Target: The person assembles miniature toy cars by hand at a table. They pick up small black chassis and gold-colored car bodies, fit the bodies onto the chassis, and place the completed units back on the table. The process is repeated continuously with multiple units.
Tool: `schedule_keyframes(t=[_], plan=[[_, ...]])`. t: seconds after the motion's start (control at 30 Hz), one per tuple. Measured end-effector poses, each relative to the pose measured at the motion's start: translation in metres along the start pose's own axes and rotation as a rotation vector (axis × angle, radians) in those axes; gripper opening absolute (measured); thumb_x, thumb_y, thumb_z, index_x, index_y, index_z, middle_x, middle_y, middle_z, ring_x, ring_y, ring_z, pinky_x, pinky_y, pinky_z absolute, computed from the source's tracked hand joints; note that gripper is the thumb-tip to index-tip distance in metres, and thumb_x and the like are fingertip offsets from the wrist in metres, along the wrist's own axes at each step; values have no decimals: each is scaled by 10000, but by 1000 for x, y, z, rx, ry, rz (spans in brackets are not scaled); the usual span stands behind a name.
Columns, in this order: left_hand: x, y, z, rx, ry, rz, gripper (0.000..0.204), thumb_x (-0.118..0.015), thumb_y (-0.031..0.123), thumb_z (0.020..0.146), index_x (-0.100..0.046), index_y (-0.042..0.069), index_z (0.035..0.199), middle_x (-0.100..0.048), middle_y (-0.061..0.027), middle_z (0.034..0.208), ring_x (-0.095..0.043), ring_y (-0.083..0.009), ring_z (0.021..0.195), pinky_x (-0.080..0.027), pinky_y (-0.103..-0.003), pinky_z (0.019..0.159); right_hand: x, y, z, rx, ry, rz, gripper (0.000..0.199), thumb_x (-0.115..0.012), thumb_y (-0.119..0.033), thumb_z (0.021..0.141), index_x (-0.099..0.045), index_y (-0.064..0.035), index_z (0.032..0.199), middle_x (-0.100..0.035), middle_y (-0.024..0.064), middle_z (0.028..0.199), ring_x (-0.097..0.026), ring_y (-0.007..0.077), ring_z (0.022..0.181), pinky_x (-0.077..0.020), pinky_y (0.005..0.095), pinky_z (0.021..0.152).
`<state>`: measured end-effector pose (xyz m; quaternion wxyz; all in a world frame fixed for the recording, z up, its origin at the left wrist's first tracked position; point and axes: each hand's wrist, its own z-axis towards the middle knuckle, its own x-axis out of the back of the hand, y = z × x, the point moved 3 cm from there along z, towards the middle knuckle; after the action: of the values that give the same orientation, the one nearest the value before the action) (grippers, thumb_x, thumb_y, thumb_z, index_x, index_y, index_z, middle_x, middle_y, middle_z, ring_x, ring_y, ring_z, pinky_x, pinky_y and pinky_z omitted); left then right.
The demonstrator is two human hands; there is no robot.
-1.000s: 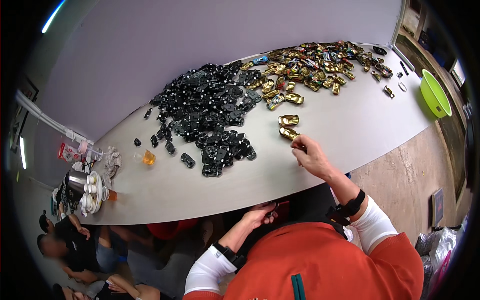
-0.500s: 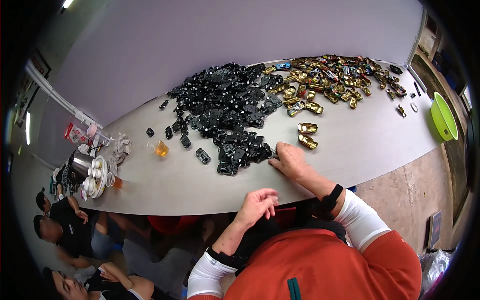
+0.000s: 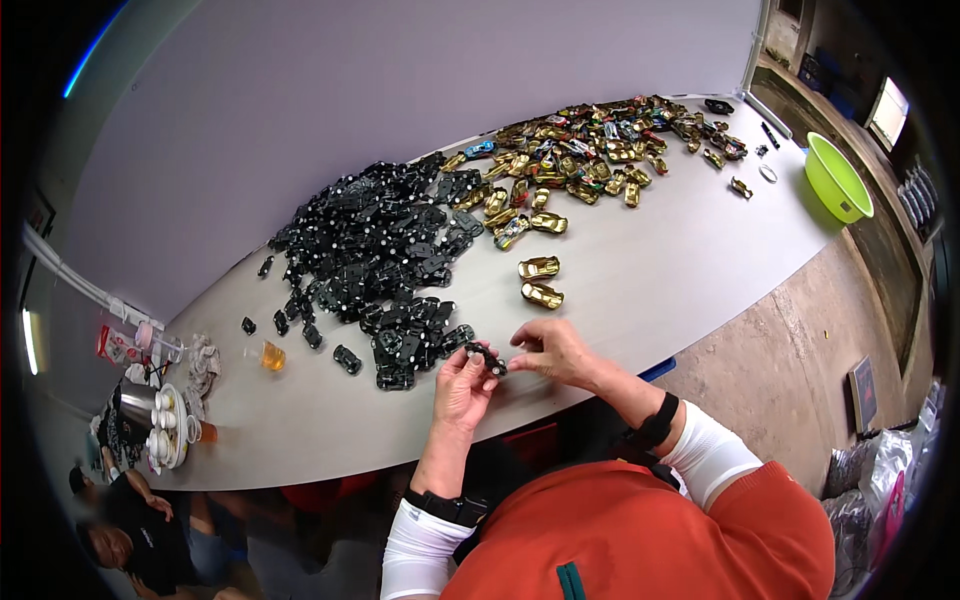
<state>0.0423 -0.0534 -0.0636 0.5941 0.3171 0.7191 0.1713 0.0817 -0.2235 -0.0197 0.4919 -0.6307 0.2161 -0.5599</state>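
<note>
My left hand (image 3: 462,383) and my right hand (image 3: 555,351) meet above the near edge of the long white table (image 3: 640,300); together they hold one small black toy car part (image 3: 487,358) between the fingertips. Just beyond the hands lies a big heap of black toy car parts (image 3: 380,255). Two gold toy car bodies (image 3: 540,282) sit apart on the table, right above my right hand. Farther back to the right spreads a pile of gold and coloured toy car bodies (image 3: 590,160).
A lime green bowl (image 3: 838,180) stands at the table's far right end. A cup of orange drink (image 3: 271,356), a metal kettle and small white cups (image 3: 160,440) sit at the left end. Other people (image 3: 120,530) sit below the table at lower left. Grey bags (image 3: 880,480) lie on the floor right.
My right hand drew back from the gold bodies to the black heap and picked up a black part. My left hand rose from my lap to join it.
</note>
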Motion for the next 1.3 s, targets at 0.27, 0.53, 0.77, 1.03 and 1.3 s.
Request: schedule_keyframes(t=[0.27, 0.53, 0.77, 1.03, 1.3], plan=[[-5, 0, -6, -11, -33, 57, 177, -628, 58, 810, -591, 20, 979, -631, -107, 877, -592, -143, 700, -428, -221, 508, 39, 33, 24, 107, 287, -440, 146, -656, -105, 721, -624, -38, 846, -545, 115, 750, -556, 277, 703, -454, 346, 642], [-20, 10, -17, -100, -136, 80, 238, -636, 31, 788, -597, 28, 1023, -611, -81, 997, -598, -144, 737, -483, -256, 589, 19, 8, 14, -581, -206, 1029, 120, -509, -157, 901, -498, -37, 892, -431, -16, 658, -348, 56, 457, -251, 214, 387], [-19, 13, -16, -130, -167, -104, 218, -625, 31, 797, -605, 24, 1013, -623, -71, 948, -608, -164, 798, -518, -277, 672, -11, 9, -2, -639, -394, 988, 157, -540, -180, 886, -547, -30, 930, -459, -27, 661, -357, 63, 449, -308, 220, 404], [-8, 11, -19, -174, -78, -124, 210, -618, 20, 799, -595, -18, 1005, -629, -81, 909, -612, -184, 794, -512, -279, 728, -1, -24, -2, 142, 131, -47, 209, -676, -68, 737, -634, -34, 939, -559, 86, 862, -534, 144, 764, -437, 277, 607], [-21, 17, -32, -530, -89, 315, 329, -728, 62, 702, -589, -16, 989, -566, -54, 1004, -565, -175, 918, -463, -273, 797, -5, 14, -13, -504, -127, 710, 349, -601, -357, 841, -591, -9, 866, -446, -2, 581, -358, 76, 434, -306, 227, 409]])
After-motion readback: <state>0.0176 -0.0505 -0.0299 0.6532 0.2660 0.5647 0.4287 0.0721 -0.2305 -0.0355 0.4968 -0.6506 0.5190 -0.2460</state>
